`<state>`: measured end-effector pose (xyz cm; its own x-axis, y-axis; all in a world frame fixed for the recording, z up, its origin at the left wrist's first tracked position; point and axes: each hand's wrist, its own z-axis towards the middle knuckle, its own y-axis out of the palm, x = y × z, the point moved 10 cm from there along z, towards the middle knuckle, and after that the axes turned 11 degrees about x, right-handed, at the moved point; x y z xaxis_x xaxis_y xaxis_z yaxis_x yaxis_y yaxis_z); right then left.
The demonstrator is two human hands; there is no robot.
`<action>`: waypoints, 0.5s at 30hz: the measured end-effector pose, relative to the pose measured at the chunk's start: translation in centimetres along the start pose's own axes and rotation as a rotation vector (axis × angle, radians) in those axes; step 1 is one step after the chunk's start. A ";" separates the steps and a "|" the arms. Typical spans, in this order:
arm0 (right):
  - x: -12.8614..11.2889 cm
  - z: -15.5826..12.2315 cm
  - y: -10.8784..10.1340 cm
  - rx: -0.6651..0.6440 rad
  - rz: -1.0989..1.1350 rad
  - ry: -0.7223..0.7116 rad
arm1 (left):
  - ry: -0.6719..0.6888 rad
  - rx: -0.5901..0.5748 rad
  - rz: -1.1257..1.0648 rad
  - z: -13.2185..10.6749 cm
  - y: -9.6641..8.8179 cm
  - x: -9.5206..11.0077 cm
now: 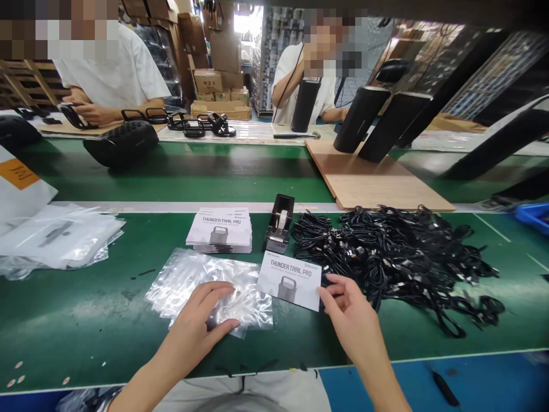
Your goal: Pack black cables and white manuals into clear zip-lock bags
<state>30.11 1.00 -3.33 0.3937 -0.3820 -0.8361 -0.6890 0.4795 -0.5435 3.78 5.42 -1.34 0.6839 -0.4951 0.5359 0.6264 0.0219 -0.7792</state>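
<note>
My left hand (206, 315) rests on a pile of clear plastic bags (180, 274), thumb and fingers apart. In my right hand (349, 309) is a white booklet (285, 274) printed "Thunder Trail Pro", pinched at its right edge between thumb and fingers. The booklet's left edge overlaps the bags. Behind the bags lies a stack of matching booklets (221, 229). A black tape dispenser (279, 223) stands to the right of that stack. Bundled black cables (377, 252) form a large heap beyond my right hand.
More plastic-wrapped items (60, 237) lie at the left. Across the green table are a black speaker (124, 140), several black handles (201, 123) and a wooden board (377, 180) bearing dark cylinders (362, 120). Two people work opposite. A blue bin (532, 217) is at the right edge.
</note>
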 end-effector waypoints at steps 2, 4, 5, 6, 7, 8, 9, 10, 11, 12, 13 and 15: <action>-1.7 -1.1 0.5 0.061 -0.099 -0.106 | -0.041 -0.008 -0.020 -0.1 0.0 -0.4; -3.1 -2.9 4.2 -0.147 -0.068 -0.131 | -0.094 -0.017 -0.043 -0.2 0.0 -0.8; -3.9 -3.9 6.3 -0.269 -0.032 -0.129 | -0.121 -0.020 -0.058 -0.3 -0.1 -1.1; -4.6 -4.7 7.9 -0.344 -0.005 -0.127 | -0.147 -0.025 -0.075 -0.4 -0.1 -1.3; -5.2 -5.3 9.3 -0.405 0.017 -0.119 | -0.170 -0.031 -0.096 -0.4 0.0 -1.5; -5.6 -5.6 10.4 -0.445 0.038 -0.108 | -0.193 -0.039 -0.119 -0.5 0.0 -1.7; -6.0 -5.8 11.3 -0.480 0.061 -0.093 | -0.213 -0.047 -0.145 -0.6 0.1 -1.9; -6.2 -5.9 12.1 -0.516 0.089 -0.076 | -0.232 -0.054 -0.171 -0.7 0.2 -2.0; -6.3 -5.9 12.6 -0.551 0.121 -0.057 | -0.248 -0.059 -0.194 -0.7 0.3 -2.2; -6.3 -5.9 12.9 -0.583 0.157 -0.035 | -0.257 -0.059 -0.213 -0.7 0.3 -2.3; -6.1 -5.9 13.1 -0.609 0.189 -0.007 | -0.262 -0.057 -0.226 -0.7 0.3 -2.3; -5.6 -5.8 13.0 -0.643 0.223 0.046 | -0.268 -0.059 -0.233 -0.7 0.3 -2.3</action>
<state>15.40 4.76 -5.30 0.1835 -0.3684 -0.9114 -0.9809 -0.0083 -0.1942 2.11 5.97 -3.05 0.6038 -0.2358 0.7615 0.7599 -0.1185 -0.6392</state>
